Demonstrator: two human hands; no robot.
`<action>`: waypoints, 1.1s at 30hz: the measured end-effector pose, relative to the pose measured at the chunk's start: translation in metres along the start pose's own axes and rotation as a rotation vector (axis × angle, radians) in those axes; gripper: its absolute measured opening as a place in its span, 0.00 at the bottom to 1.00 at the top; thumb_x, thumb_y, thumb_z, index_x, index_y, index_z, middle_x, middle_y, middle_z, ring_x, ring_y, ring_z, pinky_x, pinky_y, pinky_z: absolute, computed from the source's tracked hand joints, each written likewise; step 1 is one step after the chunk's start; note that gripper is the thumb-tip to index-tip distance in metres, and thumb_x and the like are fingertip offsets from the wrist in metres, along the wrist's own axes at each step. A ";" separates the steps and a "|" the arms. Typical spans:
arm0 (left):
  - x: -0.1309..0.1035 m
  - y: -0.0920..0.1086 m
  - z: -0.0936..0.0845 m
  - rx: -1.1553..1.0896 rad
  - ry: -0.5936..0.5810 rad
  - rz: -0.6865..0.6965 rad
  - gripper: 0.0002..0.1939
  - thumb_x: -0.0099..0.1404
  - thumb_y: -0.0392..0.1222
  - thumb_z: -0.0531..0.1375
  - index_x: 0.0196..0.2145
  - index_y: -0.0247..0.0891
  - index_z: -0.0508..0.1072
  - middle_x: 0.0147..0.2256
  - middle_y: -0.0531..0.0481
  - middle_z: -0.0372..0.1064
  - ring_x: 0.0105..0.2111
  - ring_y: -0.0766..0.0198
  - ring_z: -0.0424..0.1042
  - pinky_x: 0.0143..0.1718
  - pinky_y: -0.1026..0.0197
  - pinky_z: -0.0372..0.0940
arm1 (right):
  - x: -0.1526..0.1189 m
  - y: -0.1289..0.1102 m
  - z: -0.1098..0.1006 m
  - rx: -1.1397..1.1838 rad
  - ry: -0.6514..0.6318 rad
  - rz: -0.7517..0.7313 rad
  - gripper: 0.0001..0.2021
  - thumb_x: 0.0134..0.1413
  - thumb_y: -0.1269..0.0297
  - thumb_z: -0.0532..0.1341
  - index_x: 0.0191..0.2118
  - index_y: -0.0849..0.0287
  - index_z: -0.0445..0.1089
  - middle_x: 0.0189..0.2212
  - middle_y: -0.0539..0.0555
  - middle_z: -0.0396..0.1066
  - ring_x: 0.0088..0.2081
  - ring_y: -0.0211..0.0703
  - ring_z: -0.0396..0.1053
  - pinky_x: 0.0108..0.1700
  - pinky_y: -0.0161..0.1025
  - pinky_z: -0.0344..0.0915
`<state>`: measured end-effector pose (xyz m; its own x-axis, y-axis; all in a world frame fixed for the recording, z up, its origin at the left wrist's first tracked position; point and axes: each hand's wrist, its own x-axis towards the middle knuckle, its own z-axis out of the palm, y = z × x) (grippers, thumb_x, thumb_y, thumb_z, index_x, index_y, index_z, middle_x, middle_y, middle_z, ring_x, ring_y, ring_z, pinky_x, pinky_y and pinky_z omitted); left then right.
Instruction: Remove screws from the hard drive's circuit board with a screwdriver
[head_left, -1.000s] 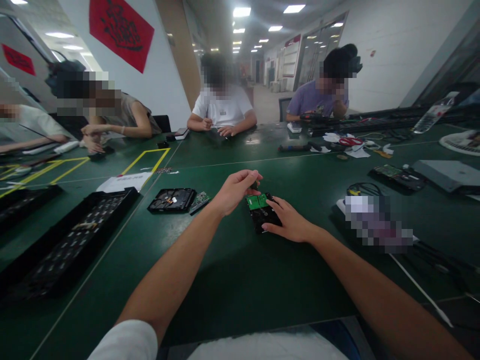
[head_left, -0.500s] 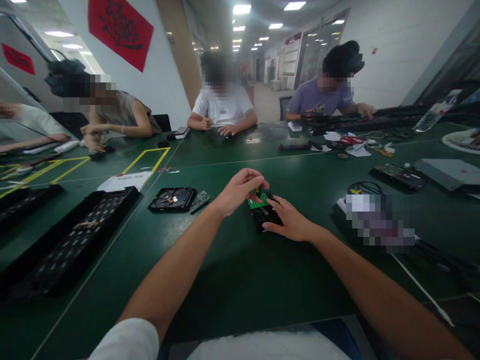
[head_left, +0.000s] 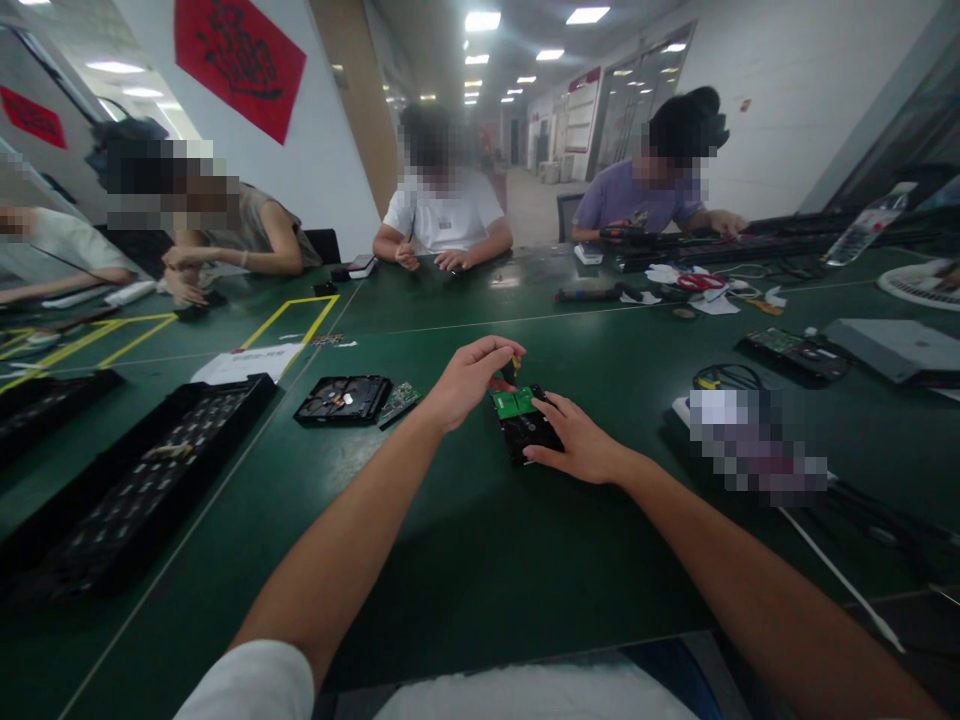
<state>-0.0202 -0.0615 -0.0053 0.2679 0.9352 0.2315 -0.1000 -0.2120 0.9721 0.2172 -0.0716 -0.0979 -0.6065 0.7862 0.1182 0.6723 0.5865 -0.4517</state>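
Observation:
A black hard drive (head_left: 525, 432) with a green circuit board (head_left: 514, 402) on its far end lies on the green table. Above the board, my left hand (head_left: 480, 372) pinches a small yellow and black screwdriver (head_left: 511, 371), held upright with its tip down at the board. My right hand (head_left: 581, 437) rests on the drive's right side, thumb at the near edge and fingers along the far right, gripping it. Left of my hands lie another hard drive (head_left: 343, 400) and a loose circuit board (head_left: 400, 401).
Long black trays (head_left: 142, 500) lie at the left by a white paper (head_left: 247, 362). At the right are a partly pixelated device (head_left: 750, 440), cables, another drive (head_left: 791, 354) and a grey box (head_left: 896, 350). Several people sit across the table.
The fingers of my left hand have closed in around the screwdriver, and more of the green board shows. My right hand has stayed on the drive.

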 end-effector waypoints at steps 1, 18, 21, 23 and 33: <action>0.000 -0.001 -0.001 -0.016 -0.001 0.004 0.13 0.68 0.48 0.63 0.43 0.37 0.78 0.43 0.44 0.72 0.44 0.58 0.72 0.34 0.61 0.74 | 0.000 0.000 0.000 -0.002 0.001 -0.004 0.48 0.61 0.29 0.56 0.74 0.59 0.51 0.73 0.69 0.49 0.74 0.69 0.46 0.72 0.65 0.48; 0.002 -0.007 0.001 -0.040 0.004 0.057 0.13 0.67 0.46 0.67 0.46 0.37 0.78 0.42 0.46 0.72 0.43 0.62 0.72 0.43 0.58 0.75 | 0.000 -0.001 -0.002 -0.010 -0.008 -0.001 0.48 0.61 0.29 0.55 0.75 0.60 0.50 0.74 0.69 0.48 0.74 0.70 0.46 0.72 0.65 0.49; 0.002 -0.007 -0.002 0.057 0.018 0.066 0.15 0.68 0.47 0.65 0.49 0.39 0.80 0.40 0.47 0.71 0.40 0.64 0.70 0.40 0.61 0.74 | 0.000 0.000 -0.001 -0.002 -0.006 -0.001 0.48 0.61 0.29 0.55 0.75 0.59 0.50 0.74 0.69 0.47 0.74 0.71 0.46 0.72 0.66 0.49; 0.002 -0.007 -0.003 0.107 0.033 0.074 0.17 0.69 0.48 0.64 0.52 0.39 0.80 0.40 0.48 0.71 0.40 0.64 0.69 0.38 0.63 0.73 | 0.000 0.002 0.001 -0.002 0.004 -0.013 0.48 0.61 0.29 0.55 0.75 0.59 0.50 0.74 0.69 0.48 0.74 0.70 0.46 0.72 0.66 0.48; 0.000 -0.003 0.001 -0.127 -0.059 0.024 0.13 0.70 0.46 0.63 0.50 0.39 0.73 0.47 0.43 0.74 0.51 0.56 0.73 0.45 0.55 0.75 | 0.001 0.001 0.001 -0.025 -0.014 -0.012 0.49 0.61 0.29 0.55 0.74 0.63 0.51 0.73 0.71 0.48 0.74 0.70 0.46 0.73 0.65 0.48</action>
<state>-0.0188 -0.0609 -0.0084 0.3194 0.9111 0.2605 -0.2265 -0.1935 0.9546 0.2175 -0.0706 -0.0990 -0.6202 0.7766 0.1107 0.6755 0.6004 -0.4280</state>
